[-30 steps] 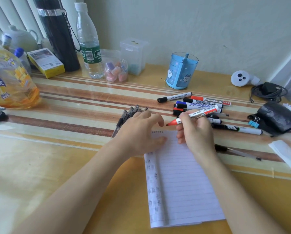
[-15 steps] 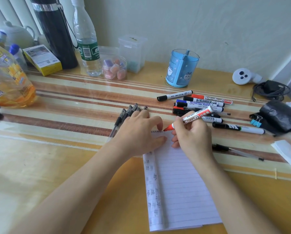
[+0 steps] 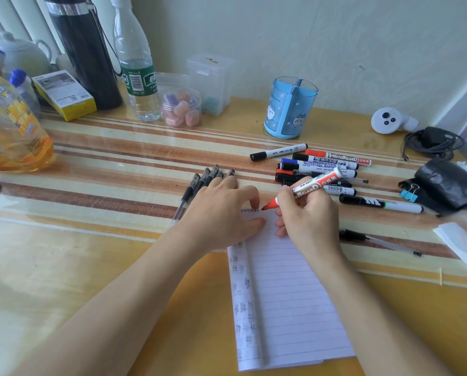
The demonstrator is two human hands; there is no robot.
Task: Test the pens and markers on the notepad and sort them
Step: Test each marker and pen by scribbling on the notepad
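Now we are testing red marker (image 3: 312, 185): right hand (image 3: 309, 221) gripping it pen-style, tip touching notepad (image 3: 286, 294) top edge. Left hand (image 3: 221, 213) pressing its corner, fingers loosely spread, holding nothing. Next move likely needing short stroke, then sorting by result.

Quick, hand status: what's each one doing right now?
Left hand: open, fingers pressing down on the notepad, gripping nothing.
Right hand: closed on the red marker, tip at the notepad's top edge.
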